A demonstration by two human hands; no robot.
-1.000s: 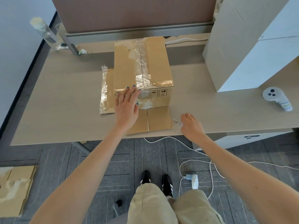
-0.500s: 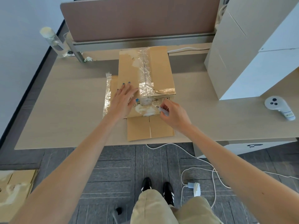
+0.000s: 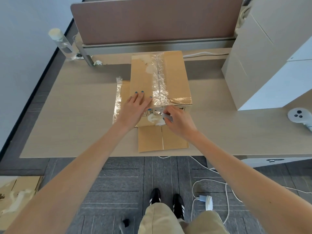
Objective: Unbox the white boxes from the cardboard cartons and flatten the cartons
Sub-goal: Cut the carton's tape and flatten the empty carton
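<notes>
From the head camera, a closed cardboard carton [image 3: 175, 76] stands in the middle of a pale wooden desk [image 3: 76, 115], its top flaps sealed along the middle seam by a crinkled strip of clear tape [image 3: 159, 81] that runs from the far edge to the near edge. The carton sits on a flattened piece of cardboard [image 3: 163, 139], which sticks out toward the person at the near side and shows a taped edge at the left. The left hand [image 3: 133, 110] lies flat on the near left part of the carton's top, fingers straight and slightly spread, the palm over the near edge. The right hand [image 3: 179, 122] is at the carton's near face just below the top edge, its fingers curled and pinching a small grey cutter [image 3: 166, 115]; the cutter's tip points at the tape where it folds over the near edge, between the two hands. Whether the tip touches the tape cannot be told. A large white box [image 3: 263, 65] stands at the right end of the desk, well apart from the carton, and a white controller [image 3: 299, 115] lies near it at the right edge. A clear bottle [image 3: 62, 43] stands at the far left corner beside a brown partition [image 3: 152, 19]. On the floor lie white cables with a plug [image 3: 206, 200], and more flattened cardboard [image 3: 16, 196] lies at the left.
</notes>
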